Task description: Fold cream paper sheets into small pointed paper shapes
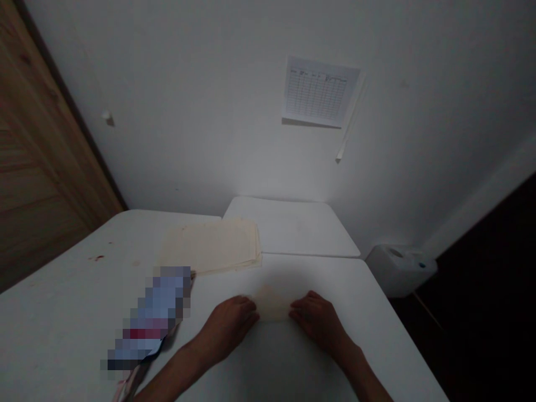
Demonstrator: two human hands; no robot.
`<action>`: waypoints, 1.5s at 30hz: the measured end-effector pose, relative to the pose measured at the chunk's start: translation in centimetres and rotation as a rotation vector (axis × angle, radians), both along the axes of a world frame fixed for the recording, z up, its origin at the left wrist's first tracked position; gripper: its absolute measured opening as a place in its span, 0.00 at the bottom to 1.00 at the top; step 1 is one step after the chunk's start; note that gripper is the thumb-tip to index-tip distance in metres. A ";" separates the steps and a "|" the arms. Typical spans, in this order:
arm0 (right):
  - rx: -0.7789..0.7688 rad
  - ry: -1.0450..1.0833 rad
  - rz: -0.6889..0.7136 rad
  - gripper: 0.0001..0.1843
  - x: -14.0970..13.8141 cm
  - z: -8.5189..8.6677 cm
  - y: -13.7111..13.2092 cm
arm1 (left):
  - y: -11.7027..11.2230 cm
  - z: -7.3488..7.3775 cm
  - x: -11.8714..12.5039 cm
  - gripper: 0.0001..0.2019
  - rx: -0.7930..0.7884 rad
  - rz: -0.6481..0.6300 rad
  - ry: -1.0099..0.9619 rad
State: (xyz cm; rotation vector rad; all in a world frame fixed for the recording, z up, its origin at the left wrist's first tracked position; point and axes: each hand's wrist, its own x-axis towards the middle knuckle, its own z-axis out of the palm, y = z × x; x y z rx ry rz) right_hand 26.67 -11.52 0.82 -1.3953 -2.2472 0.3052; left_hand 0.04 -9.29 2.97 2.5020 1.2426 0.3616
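The pale sheet (273,307) lies on the table (347,279), probably light, limp and easily torn, best held gently by its side edges. The left hand (235,319) pinches one end, the right hand (318,319) the other; larger sheets (213,244) lie beyond, leftward.

A thin cream sheet (273,308) spans between left hand (238,319) and right hand (317,317).

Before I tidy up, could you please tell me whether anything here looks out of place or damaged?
Yes: small reddish-brown marks stand out on the left side of the pale table, perhaps stains or chips. The beige stack also looks askew: its layers are staggered at the right edge.
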 end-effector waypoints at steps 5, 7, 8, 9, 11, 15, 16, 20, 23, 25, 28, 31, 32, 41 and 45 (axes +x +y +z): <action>-0.084 0.070 -0.093 0.07 -0.2 0.2 1.0 | 1.4 -0.3 0.4 0.12 -0.027 0.027 0.035; -0.102 0.088 -0.119 0.08 -0.3 0.1 1.0 | 1.6 -0.6 0.4 0.11 -0.025 0.025 0.017; -0.106 0.098 -0.129 0.08 -0.4 0.1 1.0 | 1.6 -0.8 0.4 0.10 -0.022 0.022 0.008; -0.108 0.108 -0.137 0.08 -0.4 -0.1 1.0 | 1.7 -1.0 0.4 0.10 -0.014 0.021 0.000; -0.102 0.129 -0.148 0.10 -0.4 -0.3 0.9 | 1.6 -1.5 0.3 0.10 0.021 0.027 -0.012; -0.076 0.147 -0.148 0.12 -0.4 -0.9 0.8 | 1.3 -2.3 0.4 0.08 0.139 0.042 -0.034; -0.068 0.147 -0.149 0.12 -0.4 -1.0 0.7 | 1.3 -2.4 0.5 0.08 0.163 0.043 -0.036; -0.022 0.140 -0.153 0.14 -0.5 -1.4 0.7 | 0.9 -2.9 0.7 0.07 0.246 0.044 -0.030; 0.058 0.116 -0.135 0.16 -0.7 -1.6 0.6 | 0.7 -3.0 0.9 0.07 0.300 0.050 -0.028; 0.160 0.057 -0.124 0.15 -0.9 -1.7 0.4 | 0.5 -3.1 0.9 0.07 0.326 0.049 -0.033; 0.300 -0.087 -0.054 0.13 -1.9 -1.6 0.0 | 0.4 -3.1 1.0 0.08 0.342 0.045 -0.044; 0.327 -0.169 0.121 0.11 -3.2 -1.3 -0.6 | 0.4 -3.1 1.0 0.08 0.351 0.044 -0.057; 0.302 -0.193 0.169 0.11 -3.7 -1.1 -0.8 | 0.4 -3.2 1.0 0.08 0.356 0.043 -0.061; 0.121 -0.255 0.205 0.13 -4.3 0.7 -1.6 | 0.5 -3.8 0.9 0.07 0.350 0.045 -0.065; 0.105 -0.251 0.198 0.14 -4.3 0.8 -1.6 | 0.6 -3.7 0.9 0.08 0.344 0.039 -0.056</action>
